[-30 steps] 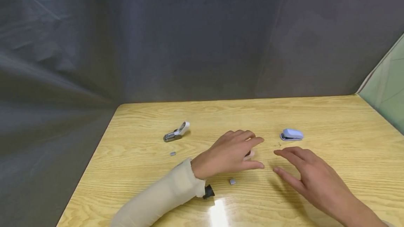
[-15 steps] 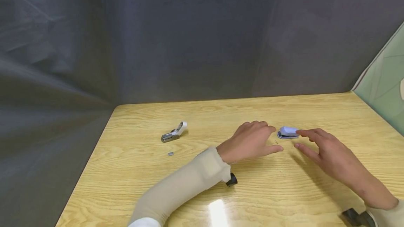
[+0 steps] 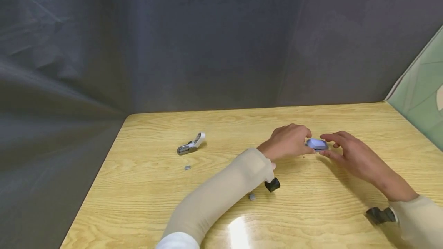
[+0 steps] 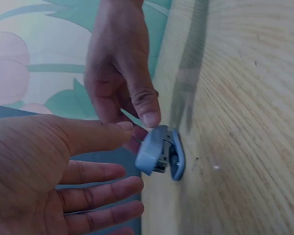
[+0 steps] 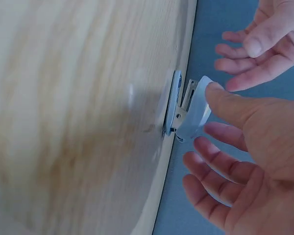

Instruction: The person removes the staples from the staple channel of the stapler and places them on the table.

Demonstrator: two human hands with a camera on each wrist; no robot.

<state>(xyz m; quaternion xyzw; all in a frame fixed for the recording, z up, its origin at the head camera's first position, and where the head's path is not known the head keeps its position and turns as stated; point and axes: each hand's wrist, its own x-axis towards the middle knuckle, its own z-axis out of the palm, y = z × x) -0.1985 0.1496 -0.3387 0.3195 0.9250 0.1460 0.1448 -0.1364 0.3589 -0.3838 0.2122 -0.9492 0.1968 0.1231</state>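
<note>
Left grip [image 3: 290, 141]: shifted right since half a second ago, now at the left end of the blue stapler [image 3: 317, 144]; fingers extended and spread, nothing clasped.
Right grip [image 3: 353, 156]: drawn in closer as well; thumb and fingers loosely apart about the right end, firm contact not certain.
Blue stapler: resting on the tabletop [image 3: 228, 130] between both grips, gap facing left.
Lid [image 5: 198, 110] and base [image 5: 172, 103]: probably best handled with base steadied first, fingertips clear of the gap.
White stapler [image 3: 191, 144]: well apart to the left, best left alone.
</note>
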